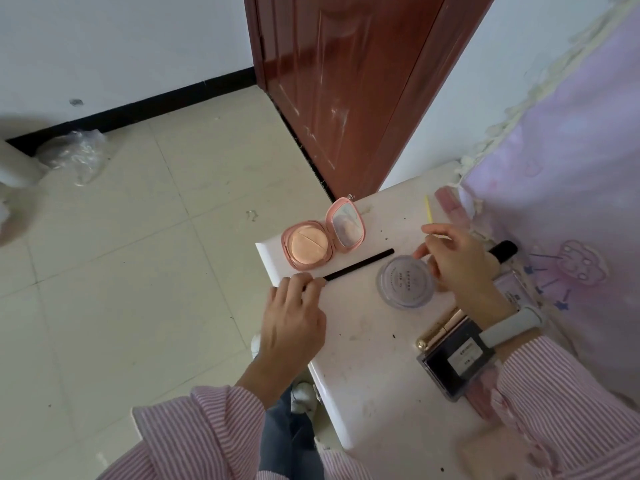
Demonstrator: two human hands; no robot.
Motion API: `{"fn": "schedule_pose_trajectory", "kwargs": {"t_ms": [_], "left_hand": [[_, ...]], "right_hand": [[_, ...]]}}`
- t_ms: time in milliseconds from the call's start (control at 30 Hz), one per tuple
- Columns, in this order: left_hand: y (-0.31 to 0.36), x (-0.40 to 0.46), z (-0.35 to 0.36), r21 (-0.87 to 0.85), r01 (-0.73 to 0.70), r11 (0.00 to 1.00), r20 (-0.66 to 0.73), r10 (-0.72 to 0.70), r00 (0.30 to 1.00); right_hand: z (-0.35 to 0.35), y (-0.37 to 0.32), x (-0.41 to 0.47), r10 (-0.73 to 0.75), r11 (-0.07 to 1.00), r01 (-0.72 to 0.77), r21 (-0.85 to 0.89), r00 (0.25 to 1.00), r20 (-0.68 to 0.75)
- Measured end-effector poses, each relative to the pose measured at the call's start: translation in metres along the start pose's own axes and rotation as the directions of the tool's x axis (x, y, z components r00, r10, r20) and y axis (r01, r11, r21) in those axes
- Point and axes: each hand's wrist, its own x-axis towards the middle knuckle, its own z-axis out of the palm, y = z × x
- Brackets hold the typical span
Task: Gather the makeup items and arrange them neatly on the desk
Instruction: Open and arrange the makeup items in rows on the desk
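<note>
Sorting makeup on small white desk (377, 344); landmark: round clear powder jar (406, 280), sitting mid-desk.

Left hand (294, 323) pinching near end of thin black pencil (360, 265), fingertips curled together over it, apparently lining it up square. Pencil lying flat just left of jar, running diagonally, far tip pointing past jar's upper rim.

Right hand (460, 265) resting on jar's right rim, fingers loosely curled against its edge, index finger reaching out above it; probably steadying or nudging jar into place. Whether jar is actually being gripped: cannot tell. Pale wristband (512, 323) showing on that wrist.

Open pink cushion compact (322, 237) lying beyond pencil, up-left of jar, puff and mirror facing up, likely waiting to be closed.

Right of jar, partly hidden by right hand: black-capped tube (504, 250) and pale lilac box (512, 289). Below-right of jar: gold lipstick (437, 330) touching dark rectangular case (455, 362). Thin yellow stick (428, 209) lying above jar, near lilac curtain (571, 188).

Judging: roughly mid-task, 2 items being aligned, the rest clustering loosely along curtain side.
</note>
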Motion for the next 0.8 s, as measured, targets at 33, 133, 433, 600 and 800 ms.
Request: {"fn": "schedule_pose_trajectory", "kwargs": {"t_ms": [33, 133, 433, 600, 800], "left_hand": [[0.006, -0.002, 0.001, 0.005, -0.035, 0.999, 0.030, 0.035, 0.999], [0.024, -0.004, 0.009, 0.062, -0.109, 0.992, 0.125, 0.100, 0.987], [0.023, -0.002, 0.034, 0.214, -0.233, 0.949, 0.191, 0.194, 0.962], [0.015, -0.006, 0.029, 0.161, -0.190, 0.969, 0.062, 0.182, 0.981], [-0.003, -0.017, 0.018, 0.121, -0.059, 0.991, -0.128, 0.075, 0.989]], "right_hand": [[-0.005, 0.005, 0.002, -0.037, 0.995, 0.033, -0.089, 0.999, -0.036], [-0.018, 0.018, 0.006, -0.208, 0.861, 0.165, -0.482, 0.977, -0.038], [-0.014, 0.025, 0.028, -0.222, 0.473, 0.142, -0.870, 0.974, 0.038], [-0.010, 0.022, 0.030, -0.222, 0.543, 0.114, -0.832, 0.975, -0.011], [-0.017, 0.021, -0.003, -0.520, 0.758, 0.412, -0.505, 0.850, -0.088]]}}
